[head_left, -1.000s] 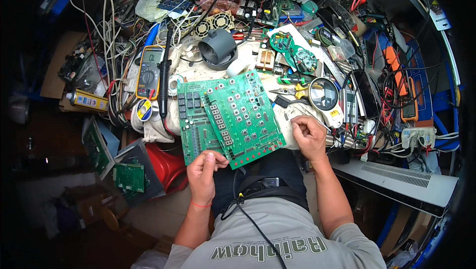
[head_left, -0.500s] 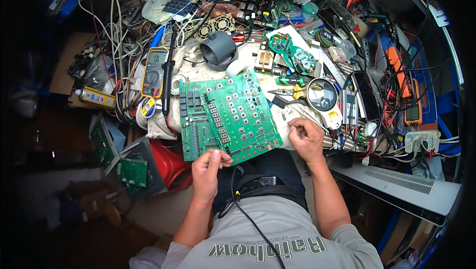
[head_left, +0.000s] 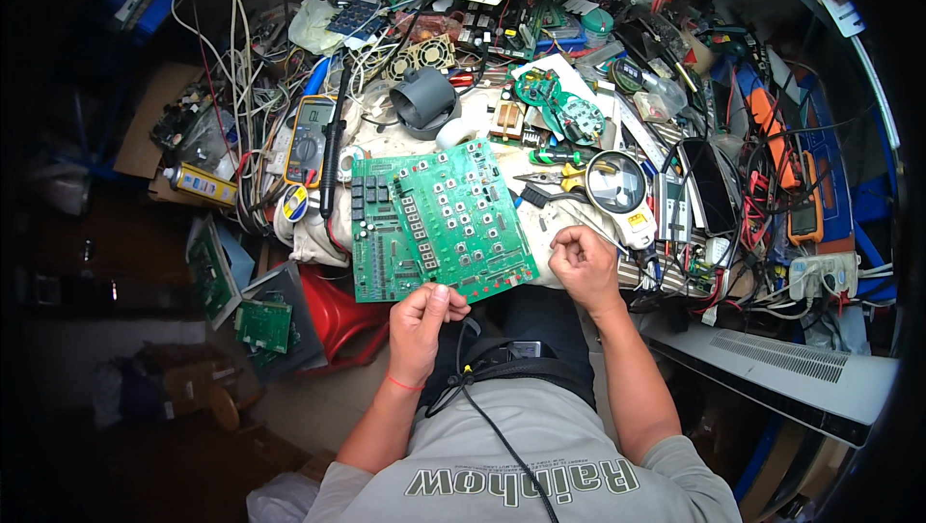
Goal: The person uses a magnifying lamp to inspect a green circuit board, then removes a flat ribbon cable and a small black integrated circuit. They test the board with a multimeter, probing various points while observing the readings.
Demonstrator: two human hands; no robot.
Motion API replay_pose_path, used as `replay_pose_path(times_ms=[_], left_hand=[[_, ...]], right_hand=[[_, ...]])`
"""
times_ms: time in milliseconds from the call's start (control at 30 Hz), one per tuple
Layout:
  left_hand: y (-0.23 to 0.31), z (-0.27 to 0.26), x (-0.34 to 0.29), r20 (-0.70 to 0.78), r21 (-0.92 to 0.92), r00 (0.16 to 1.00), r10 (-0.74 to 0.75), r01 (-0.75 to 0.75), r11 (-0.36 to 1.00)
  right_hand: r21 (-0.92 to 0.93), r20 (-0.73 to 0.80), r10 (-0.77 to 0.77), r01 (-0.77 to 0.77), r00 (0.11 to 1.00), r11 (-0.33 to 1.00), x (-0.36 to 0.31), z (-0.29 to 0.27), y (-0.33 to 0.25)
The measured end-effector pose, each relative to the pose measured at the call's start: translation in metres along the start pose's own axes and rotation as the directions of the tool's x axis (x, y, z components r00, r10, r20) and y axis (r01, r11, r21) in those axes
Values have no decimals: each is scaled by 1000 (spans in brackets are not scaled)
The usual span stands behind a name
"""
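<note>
A green circuit board with rows of push buttons and a column of seven-segment digits lies overlapping a second green board with black relays. My left hand is closed at their near edge, thumb pressed on the curled fingers. Whether it grips an edge or something small cannot be made out. To the right of the boards, my right hand is held closed in a pinch over the pale cloth. Anything between its fingertips is too small or hidden to name.
A yellow multimeter and a grey cylinder stand beyond the boards. Pliers, a black brush and a magnifier lie to the right. Tangled wires and loose electronics crowd the back. A red stool is at lower left.
My left hand has shifted right along the boards' near edge. The right hand has moved slightly left, still pinched. The boards' near edge appears a little higher; the whole view has shifted slightly.
</note>
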State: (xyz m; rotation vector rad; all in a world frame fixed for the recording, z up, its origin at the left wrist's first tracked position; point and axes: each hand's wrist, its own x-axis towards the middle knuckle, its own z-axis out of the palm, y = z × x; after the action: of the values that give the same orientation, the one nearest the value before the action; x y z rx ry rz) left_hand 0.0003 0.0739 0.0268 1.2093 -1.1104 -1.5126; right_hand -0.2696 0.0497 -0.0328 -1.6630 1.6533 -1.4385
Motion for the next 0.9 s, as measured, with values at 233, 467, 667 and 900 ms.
replay_pose_path(times_ms=[233,467,667,900], left_hand=[[3,2,2,16,11,1000,23,-23,1000],[9,-28,8,-124,50,986,113,-107,993],[4,-89,22,-406,56,887,219,-215,975],[-10,-151,39,-614,8,778,131,-161,987]], right_hand=[[130,13,43,-44,999,991,-3,-3,4],[299,115,104,-134,988,945,-5,-9,13],[331,154,219,-259,963,907,-7,-12,20],[232,124,177,-202,976,951,-6,-8,13]])
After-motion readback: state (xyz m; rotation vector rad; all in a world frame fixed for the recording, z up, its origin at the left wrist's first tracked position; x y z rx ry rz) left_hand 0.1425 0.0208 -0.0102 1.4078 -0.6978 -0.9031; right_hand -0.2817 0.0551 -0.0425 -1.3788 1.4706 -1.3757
